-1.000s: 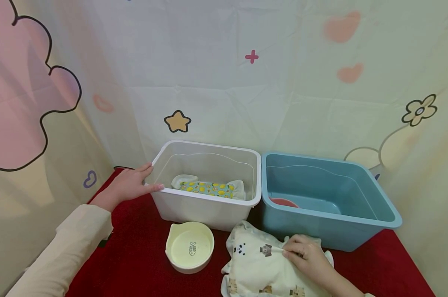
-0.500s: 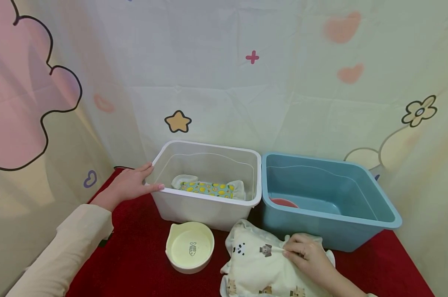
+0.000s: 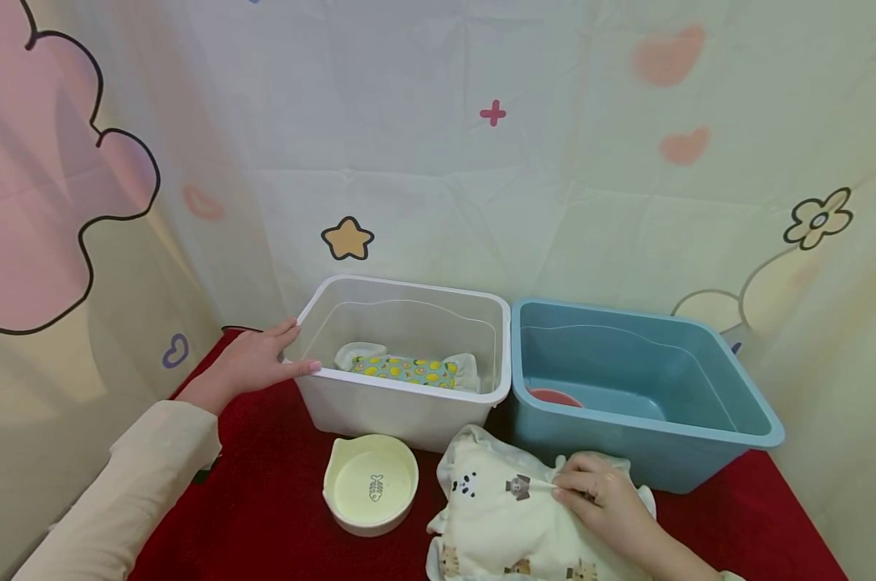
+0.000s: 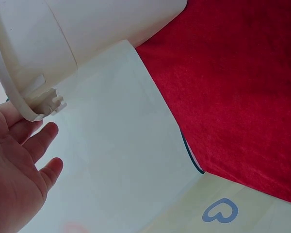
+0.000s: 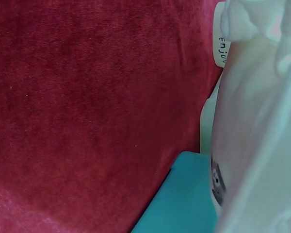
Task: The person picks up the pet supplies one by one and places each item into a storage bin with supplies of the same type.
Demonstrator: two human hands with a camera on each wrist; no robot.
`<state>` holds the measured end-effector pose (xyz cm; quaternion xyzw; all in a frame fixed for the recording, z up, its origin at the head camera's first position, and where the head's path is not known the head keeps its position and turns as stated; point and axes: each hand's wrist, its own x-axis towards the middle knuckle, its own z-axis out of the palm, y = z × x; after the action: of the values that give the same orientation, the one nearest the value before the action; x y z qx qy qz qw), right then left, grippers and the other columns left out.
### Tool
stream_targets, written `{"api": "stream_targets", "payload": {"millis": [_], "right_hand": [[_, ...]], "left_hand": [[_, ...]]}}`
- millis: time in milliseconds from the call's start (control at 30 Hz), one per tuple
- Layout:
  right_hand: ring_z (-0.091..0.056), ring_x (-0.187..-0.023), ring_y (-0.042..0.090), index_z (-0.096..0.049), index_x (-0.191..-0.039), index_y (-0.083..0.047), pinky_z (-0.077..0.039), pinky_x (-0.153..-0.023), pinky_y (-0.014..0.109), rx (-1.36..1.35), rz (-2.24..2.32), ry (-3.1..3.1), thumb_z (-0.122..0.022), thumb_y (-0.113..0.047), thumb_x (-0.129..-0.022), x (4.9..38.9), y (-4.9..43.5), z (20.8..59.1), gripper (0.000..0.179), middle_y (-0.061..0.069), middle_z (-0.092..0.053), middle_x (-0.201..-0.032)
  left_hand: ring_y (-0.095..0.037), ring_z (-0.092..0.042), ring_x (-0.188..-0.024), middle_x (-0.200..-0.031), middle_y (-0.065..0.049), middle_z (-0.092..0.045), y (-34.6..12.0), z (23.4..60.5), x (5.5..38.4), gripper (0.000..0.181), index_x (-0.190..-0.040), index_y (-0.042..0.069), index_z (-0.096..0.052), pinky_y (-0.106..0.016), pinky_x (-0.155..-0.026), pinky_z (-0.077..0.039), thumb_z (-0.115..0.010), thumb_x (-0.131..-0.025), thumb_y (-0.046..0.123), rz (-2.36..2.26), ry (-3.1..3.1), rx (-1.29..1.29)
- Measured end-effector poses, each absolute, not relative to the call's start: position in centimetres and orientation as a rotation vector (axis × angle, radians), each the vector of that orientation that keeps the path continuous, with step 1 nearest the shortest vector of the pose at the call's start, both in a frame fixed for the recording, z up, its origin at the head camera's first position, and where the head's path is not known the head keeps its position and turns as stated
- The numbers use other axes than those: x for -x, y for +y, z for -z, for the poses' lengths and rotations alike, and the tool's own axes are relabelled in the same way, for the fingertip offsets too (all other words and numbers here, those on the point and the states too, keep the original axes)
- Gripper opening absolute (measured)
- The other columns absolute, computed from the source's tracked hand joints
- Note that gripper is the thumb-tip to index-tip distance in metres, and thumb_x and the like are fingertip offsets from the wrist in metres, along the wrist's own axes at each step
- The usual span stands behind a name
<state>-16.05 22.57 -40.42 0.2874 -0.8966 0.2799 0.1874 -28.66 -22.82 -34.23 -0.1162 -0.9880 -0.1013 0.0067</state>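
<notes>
My left hand (image 3: 252, 359) rests on the left end of the white plastic bin (image 3: 401, 415), its thumb along the near rim. The left wrist view shows its fingers (image 4: 41, 141) loosely bent beside the rim. My right hand (image 3: 605, 504) pinches the top fabric of a cream pillow (image 3: 510, 524) with a frilled edge and animal-face prints, pulling up a small peak. The pillow also fills the right side of the right wrist view, where the right hand is not seen. Inside the white bin lies a lemon-print cloth item (image 3: 404, 369) with white frills.
A blue bin (image 3: 626, 440) stands against the white bin's right side, holding a partly hidden red item (image 3: 556, 396). Left of the pillow sits a pale yellow bowl (image 3: 370, 484) with a fishbone print. Red cloth (image 3: 263, 500) covers the table; a printed curtain (image 3: 423, 202) hangs behind.
The pillow has shifted slightly to the left and away from me, still pinched by my right hand. My left hand stays on the white bin.
</notes>
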Motion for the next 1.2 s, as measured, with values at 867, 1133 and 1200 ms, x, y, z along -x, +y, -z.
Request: {"api": "stream_targets", "payload": {"millis": [867, 1133, 1200], "right_hand": [[-0.049, -0.073, 0.003, -0.071, -0.073, -0.016, -0.043, -0.066, 0.012, -0.898, -0.760, -2.414, -0.073, -0.001, -0.064, 15.9, 22.0, 38.6, 0.017, -0.011, -0.057, -0.076], [-0.049, -0.074, 0.002, -0.072, -0.074, -0.016, -0.045, -0.067, 0.013, -0.883, -0.758, -2.435, -0.073, -0.001, -0.064, 15.6, 21.9, 37.9, 0.018, -0.012, -0.058, -0.077], [-0.050, -0.074, 0.003, -0.071, -0.074, -0.015, -0.044, -0.068, 0.012, -0.893, -0.758, -2.421, -0.073, 0.000, -0.063, 15.6, 21.8, 37.8, 0.019, -0.011, -0.058, -0.077]], "left_hand": [[-0.038, -0.049, -0.108, -0.142, -0.019, -0.026, -23.0, 34.4, 28.8, 0.095, -0.138, 0.005, -0.026, -0.056, -0.085, -0.042, -0.041, -0.073, 0.072, 0.323, -3.079, 0.382], [-0.036, -0.051, -0.105, -0.142, -0.019, -0.027, -23.0, 34.3, 28.8, 0.094, -0.138, 0.005, -0.026, -0.056, -0.085, -0.042, -0.042, -0.074, 0.071, 0.313, -3.074, 0.386], [-0.036, -0.050, -0.106, -0.142, -0.018, -0.027, -23.0, 34.3, 28.8, 0.094, -0.138, 0.005, -0.026, -0.056, -0.086, -0.041, -0.042, -0.074, 0.071, 0.311, -3.075, 0.386]]}}
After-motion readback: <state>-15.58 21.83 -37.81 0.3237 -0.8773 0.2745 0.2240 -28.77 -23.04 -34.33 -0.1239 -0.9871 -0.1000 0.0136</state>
